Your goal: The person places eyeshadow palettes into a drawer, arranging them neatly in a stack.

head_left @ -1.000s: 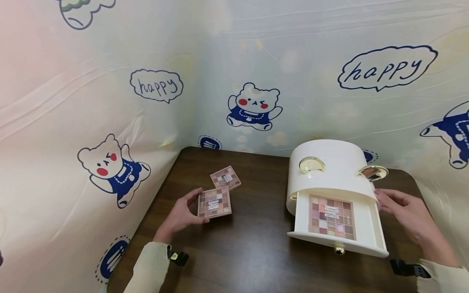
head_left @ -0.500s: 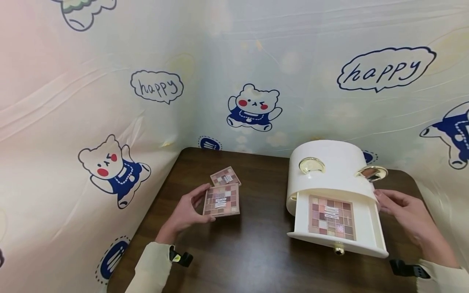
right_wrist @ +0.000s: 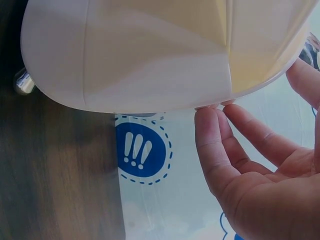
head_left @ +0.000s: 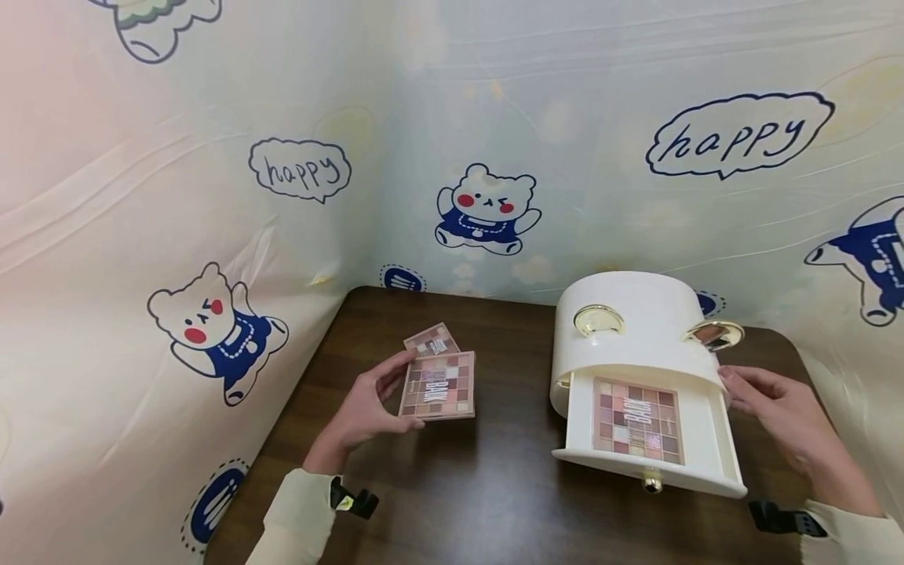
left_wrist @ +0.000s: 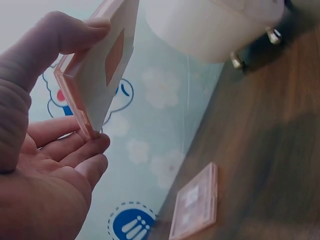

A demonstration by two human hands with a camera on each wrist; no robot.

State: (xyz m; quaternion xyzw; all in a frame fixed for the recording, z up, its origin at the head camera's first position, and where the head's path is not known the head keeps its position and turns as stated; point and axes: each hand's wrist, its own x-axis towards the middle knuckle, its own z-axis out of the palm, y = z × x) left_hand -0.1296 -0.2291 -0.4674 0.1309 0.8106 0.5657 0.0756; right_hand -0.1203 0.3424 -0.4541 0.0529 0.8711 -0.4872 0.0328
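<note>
My left hand [head_left: 363, 412] holds an eyeshadow palette [head_left: 439, 386] above the table, thumb along one edge and fingers at the opposite edge. Its pale underside [left_wrist: 107, 70] shows in the left wrist view. Another, smaller-looking palette [head_left: 431, 340] lies on the table just beyond, partly covered by the held one in the head view. At the right, the fingertips of my right hand [head_left: 784, 416] touch the side of a white rounded storage box [head_left: 628, 318]. Its drawer [head_left: 706, 428] is pulled out, with a palette [head_left: 638, 420] lying in its left part.
Two gold ear-shaped pieces [head_left: 599, 320] stick out of the box top, and a gold knob [head_left: 652, 481] is on the drawer front. A patterned cloth [head_left: 487, 86] hangs behind and left of the dark wooden table [head_left: 494, 502].
My left hand has lifted its palette and moved it a little to the right and away from me, covering more of the palette on the table. The right hand and drawer stay put.
</note>
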